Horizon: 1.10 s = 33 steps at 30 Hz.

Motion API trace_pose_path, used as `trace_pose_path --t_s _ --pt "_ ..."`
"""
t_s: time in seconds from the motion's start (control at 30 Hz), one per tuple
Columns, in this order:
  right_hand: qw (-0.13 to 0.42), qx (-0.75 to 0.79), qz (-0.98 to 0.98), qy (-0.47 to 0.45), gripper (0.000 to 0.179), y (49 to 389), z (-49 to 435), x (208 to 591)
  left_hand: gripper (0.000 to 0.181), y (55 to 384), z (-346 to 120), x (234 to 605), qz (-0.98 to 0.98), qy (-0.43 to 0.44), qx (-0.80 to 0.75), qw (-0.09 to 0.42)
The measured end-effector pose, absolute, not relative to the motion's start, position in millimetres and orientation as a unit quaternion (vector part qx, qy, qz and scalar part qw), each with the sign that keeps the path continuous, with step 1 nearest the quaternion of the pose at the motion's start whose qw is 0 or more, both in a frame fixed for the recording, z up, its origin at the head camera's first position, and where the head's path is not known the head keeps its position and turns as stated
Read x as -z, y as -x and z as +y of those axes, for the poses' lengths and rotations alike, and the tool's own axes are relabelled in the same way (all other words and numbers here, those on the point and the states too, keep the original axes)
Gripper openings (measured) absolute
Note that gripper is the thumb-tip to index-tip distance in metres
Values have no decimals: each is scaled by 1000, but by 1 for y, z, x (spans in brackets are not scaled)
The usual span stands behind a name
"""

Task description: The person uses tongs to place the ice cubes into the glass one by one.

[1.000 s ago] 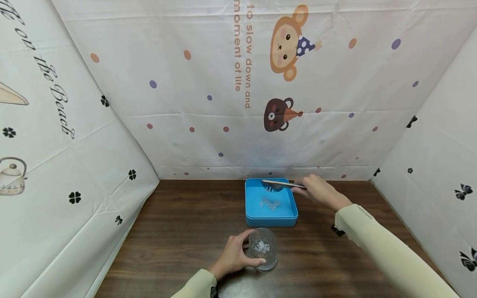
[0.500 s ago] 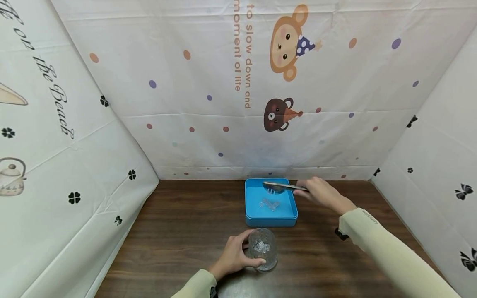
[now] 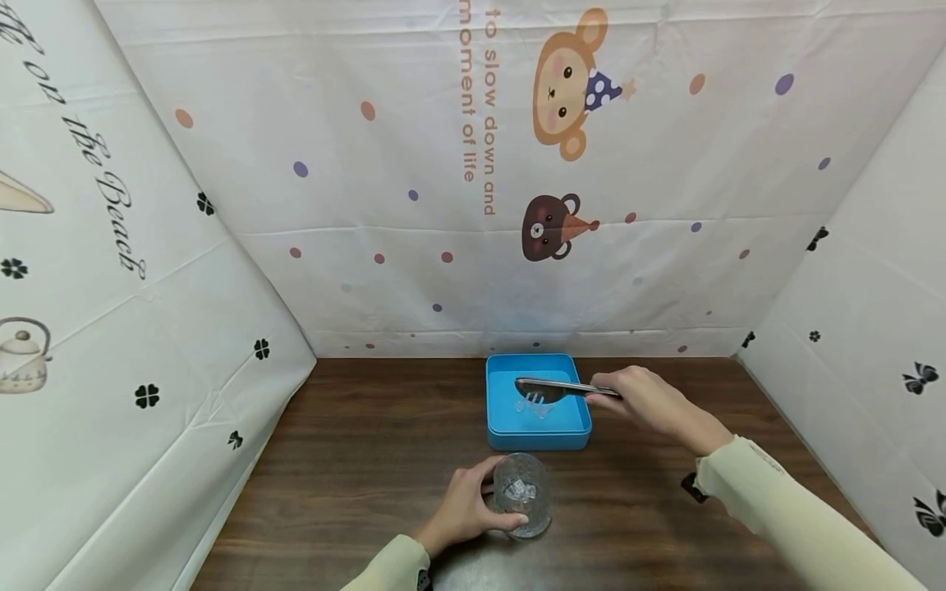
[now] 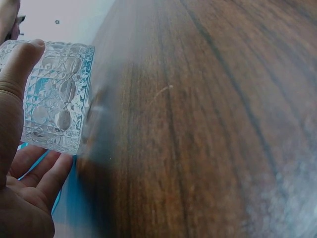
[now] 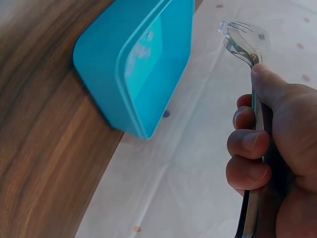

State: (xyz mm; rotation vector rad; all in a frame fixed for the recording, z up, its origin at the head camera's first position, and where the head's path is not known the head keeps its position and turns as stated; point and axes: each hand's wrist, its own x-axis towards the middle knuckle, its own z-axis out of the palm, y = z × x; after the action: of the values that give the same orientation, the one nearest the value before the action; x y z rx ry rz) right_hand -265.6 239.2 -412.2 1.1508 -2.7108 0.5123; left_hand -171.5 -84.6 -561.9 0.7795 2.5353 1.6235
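My left hand (image 3: 467, 509) grips a clear patterned drinking glass (image 4: 62, 99), thumb on one side and fingers on the other. Several clear ice-like cubes (image 3: 520, 490) lie in the glass, which stands on the table. My right hand (image 3: 646, 398) holds metal serving tongs (image 5: 253, 99), with a spoon-shaped end and a fork-shaped end, fingers curled round the handles. A clear piece (image 5: 224, 27) shows at the tongs' tips. In the head view the tips overlap a blue square box (image 3: 538, 442); more clear cubes (image 5: 141, 52) lie on its floor.
The brown wooden table (image 3: 355, 460) ends at a white printed cloth (image 3: 414, 279) behind the box. Cloth walls also stand at left and right. The box sits just beyond the glass.
My right hand has drawn the tongs toward the near side and slightly right, their tips now overlapping the cubes in the box. My left hand and the glass stay put.
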Motion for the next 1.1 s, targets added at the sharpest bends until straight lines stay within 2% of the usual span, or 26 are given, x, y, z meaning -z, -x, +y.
trace_pose_path --t_s 0.2,0.57,0.87,1.1 --pt "97 -183 -881 -424 17 241 238 407 76 172 -85 561 817 -251 -519 8" --pt "83 -190 -872 -443 29 202 233 412 77 171 -86 563 820 -247 -516 4" --pt "74 -194 -873 -442 30 191 230 414 77 170 -85 563 826 -249 -506 -2" --pt "42 -200 -879 -430 26 190 230 417 82 170 -84 564 835 -244 -494 3"
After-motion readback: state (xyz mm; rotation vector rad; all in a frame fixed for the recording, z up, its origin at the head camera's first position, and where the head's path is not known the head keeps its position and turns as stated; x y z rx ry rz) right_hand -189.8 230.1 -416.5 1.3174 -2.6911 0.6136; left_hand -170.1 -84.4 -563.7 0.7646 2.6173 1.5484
